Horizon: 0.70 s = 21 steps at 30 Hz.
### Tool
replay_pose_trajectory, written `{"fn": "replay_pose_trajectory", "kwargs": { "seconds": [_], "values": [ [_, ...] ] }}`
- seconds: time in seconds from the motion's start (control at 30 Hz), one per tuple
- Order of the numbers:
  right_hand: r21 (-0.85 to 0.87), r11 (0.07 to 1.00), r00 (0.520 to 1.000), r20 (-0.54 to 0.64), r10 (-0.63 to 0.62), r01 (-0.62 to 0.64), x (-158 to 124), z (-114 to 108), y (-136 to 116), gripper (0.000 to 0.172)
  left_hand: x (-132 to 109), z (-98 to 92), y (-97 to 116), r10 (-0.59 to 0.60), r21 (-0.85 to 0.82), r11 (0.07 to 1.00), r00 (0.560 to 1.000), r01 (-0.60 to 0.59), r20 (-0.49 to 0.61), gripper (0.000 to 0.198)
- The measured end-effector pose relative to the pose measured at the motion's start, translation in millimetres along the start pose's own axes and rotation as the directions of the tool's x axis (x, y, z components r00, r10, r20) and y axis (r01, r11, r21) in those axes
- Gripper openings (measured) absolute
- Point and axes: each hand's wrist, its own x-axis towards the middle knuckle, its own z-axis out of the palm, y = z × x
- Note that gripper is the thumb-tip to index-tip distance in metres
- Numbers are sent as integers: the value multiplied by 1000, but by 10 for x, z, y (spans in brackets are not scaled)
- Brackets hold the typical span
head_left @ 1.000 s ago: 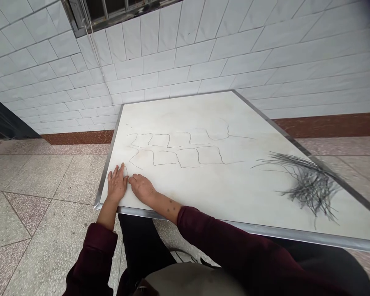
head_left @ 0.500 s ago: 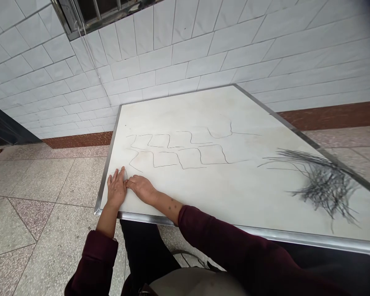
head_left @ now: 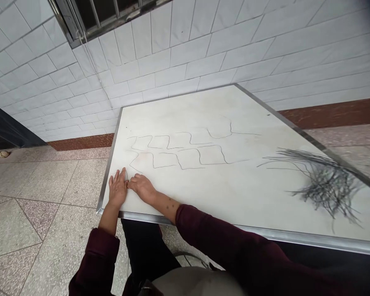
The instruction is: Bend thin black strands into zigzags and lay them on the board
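At the near left corner of the white table (head_left: pixel 228 193), my left hand (head_left: pixel 118 190) lies flat with its fingers stretched out and apart. My right hand (head_left: pixel 142 189) is close against its thumb side, fingers closed in a pinch. A short curved dark wire (head_left: pixel 127 174) shows between the two hands; its lower part is hidden by my fingers. Beyond them, several bent wires (head_left: pixel 200 155) lie in two stepped rows, and a forked wire (head_left: pixel 231 132) is at the far end. To the right is a tangled heap of thin dark wires (head_left: pixel 329 187).
A metal edge strip (head_left: pixel 265 233) runs around the table. Behind it stands a white tiled wall (head_left: pixel 191 53) with a barred window (head_left: pixel 105 12) and a hanging cord (head_left: pixel 94 68). Speckled floor tiles (head_left: pixel 70 234) lie to the left.
The view has shifted slightly. My hands stay in nearly the same place and pose at the table corner, and the laid-out wires have not moved.
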Motion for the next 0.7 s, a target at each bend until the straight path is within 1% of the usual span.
{"fn": "replay_pose_trajectory", "kwargs": {
  "seconds": [0.07,0.23,0.37,0.5,0.7],
  "values": [
    [38,999,1000,-15,14,-13,-23,-16,22,30,3,2,-4,-9,3,1000,1000,9,9,57],
    [132,985,991,-67,118,-109,-118,-10,80,13,-6,6,-14,9,27,1000,1000,-9,15,56],
    [170,977,987,-66,145,-132,-105,-5,108,12,-4,18,-27,14,38,999,1000,-15,21,56],
    [197,977,995,-37,96,-87,-85,-26,153,15,5,30,-45,9,46,999,1000,-10,25,55],
    [200,980,1000,-28,-2,7,-183,-75,156,26,13,39,-49,-7,53,999,1000,7,9,55]
  ]
}}
